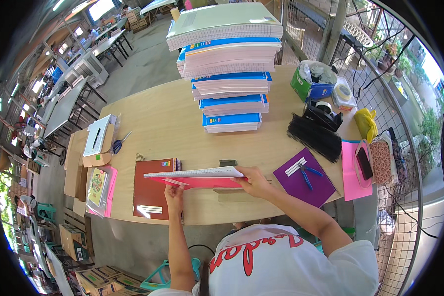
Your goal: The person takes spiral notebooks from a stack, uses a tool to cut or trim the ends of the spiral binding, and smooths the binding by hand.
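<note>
Between my hands is a pad of white sheets with a pinkish-red cover (202,182), raised above the table and seen nearly edge-on. My left hand (173,197) pinches its lower left part, and my right hand (254,182) grips the right end. Under its left side lies a brown spiral notebook (148,183) with white strips (150,209) near its lower edge. A small dark block (228,163) and a grey-brown flat bar (239,196) show behind and in front of the pad. To the right, pliers with blue handles (307,175) rest on a purple notebook (301,190).
Tall stacks of paper pads (232,61) stand at the back. Scissors (120,143) and a white pad with a pen (96,138) lie left. At right are black binding coils (314,136), a tape dispenser (322,116), a green-blue box (308,84) and a phone (364,164).
</note>
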The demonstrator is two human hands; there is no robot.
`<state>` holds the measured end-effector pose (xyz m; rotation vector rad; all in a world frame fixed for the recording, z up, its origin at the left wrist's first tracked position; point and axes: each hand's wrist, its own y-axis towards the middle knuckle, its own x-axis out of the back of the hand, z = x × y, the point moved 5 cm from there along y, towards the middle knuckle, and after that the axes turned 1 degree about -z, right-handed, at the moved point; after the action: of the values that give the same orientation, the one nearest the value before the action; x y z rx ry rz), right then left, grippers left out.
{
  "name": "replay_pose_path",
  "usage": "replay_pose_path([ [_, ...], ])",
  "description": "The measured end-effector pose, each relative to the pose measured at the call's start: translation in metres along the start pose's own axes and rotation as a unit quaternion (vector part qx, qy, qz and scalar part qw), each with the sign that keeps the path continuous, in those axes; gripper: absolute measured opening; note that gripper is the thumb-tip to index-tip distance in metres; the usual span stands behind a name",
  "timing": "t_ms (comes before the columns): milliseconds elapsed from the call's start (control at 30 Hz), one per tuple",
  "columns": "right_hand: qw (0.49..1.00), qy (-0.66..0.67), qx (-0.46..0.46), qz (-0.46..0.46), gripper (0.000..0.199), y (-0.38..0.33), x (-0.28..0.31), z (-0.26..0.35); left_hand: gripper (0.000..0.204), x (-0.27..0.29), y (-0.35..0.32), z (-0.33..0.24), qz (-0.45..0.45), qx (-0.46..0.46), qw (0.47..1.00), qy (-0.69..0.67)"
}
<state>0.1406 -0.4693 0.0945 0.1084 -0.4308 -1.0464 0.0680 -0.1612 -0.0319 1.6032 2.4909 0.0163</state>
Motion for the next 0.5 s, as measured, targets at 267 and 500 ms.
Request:
replay_pose_path([
  [267, 0.998, -0.02, -0.055, -0.012, 0.026, -0.045, 0.04, -0.039, 0.049, -0.045, -0.029, 0.033, 0.043, 0.065, 0.994, 0.078],
  [500, 0.988, -0.062, -0.126, -0.067, 0.034, -0.095, 0.044, -0.105, 0.067, -0.01, -0.07, 0.142, 0.183, 0.162, 0.923, 0.298],
])
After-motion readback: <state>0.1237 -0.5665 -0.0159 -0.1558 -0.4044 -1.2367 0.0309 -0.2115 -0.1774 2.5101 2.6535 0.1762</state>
